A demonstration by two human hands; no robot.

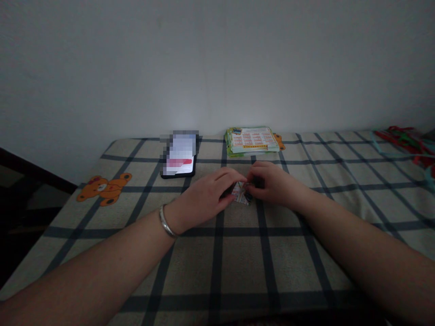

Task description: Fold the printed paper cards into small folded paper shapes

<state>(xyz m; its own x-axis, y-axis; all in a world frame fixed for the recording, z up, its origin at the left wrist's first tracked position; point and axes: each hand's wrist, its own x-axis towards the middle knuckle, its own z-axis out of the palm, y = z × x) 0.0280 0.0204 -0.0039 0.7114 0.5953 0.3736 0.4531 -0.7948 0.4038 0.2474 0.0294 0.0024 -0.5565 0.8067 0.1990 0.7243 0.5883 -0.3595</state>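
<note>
Checked cloth (238,267) is backed by a pale wall (217,68). One phone (181,154) is laid beyond the left hand (207,194), by whose thumb and fingers a small printed paper (241,195) is pinched above the cloth. Behind, cards (253,138) are stacked; the paper's other side is pinched by the right hand (268,183). Rightmost, red-and-green material (409,141) is heaped.

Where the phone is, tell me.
In the head view, the phone is left of the card stack, on the checked cloth beyond the left hand.
</note>
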